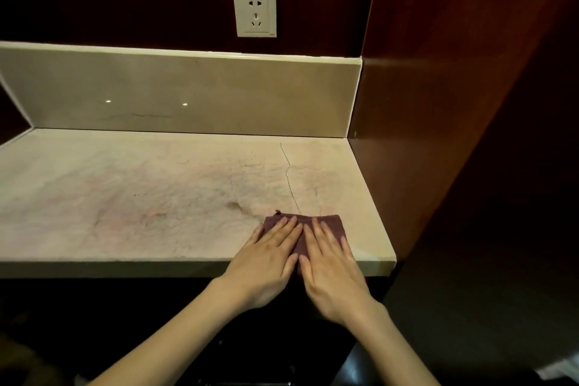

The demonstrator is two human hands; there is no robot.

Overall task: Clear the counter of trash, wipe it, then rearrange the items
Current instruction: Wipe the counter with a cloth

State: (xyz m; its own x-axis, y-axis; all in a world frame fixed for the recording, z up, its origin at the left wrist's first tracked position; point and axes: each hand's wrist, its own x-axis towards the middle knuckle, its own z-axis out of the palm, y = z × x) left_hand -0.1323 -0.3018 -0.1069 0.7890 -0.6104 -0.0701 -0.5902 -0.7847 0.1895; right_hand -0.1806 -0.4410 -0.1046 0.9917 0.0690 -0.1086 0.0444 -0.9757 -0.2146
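**both palms on the cloth, counter mid-wipe**

pale veined stone makes up the counter [141,197], boxed in by a matching backsplash [188,94] and dark wood panelling that carries a wall socket [254,12] at twelve o'clock. no trash or other items show on the stone in this view.

the task's thing, a folded maroon cloth [329,221], lies at about five o'clock on the counter, close to the front edge and the right end. the left hand [266,260] and right hand [332,263] lie side by side on top of it, fingers straight and slightly fanned, pressing flat rather than gripping; thumbs nearly meet over the cloth's middle.

a brownish stain [233,205] sits just beside the cloth at its ten o'clock, and a thin crack [288,175] runs from the cloth's far edge toward twelve.

the step in hand looks like the wiping. to do it well, she or he would likely keep even weight through both palms, push toward ten o'clock over the stain, overlap strokes, and go gently along the crack so the fibres do not snag.
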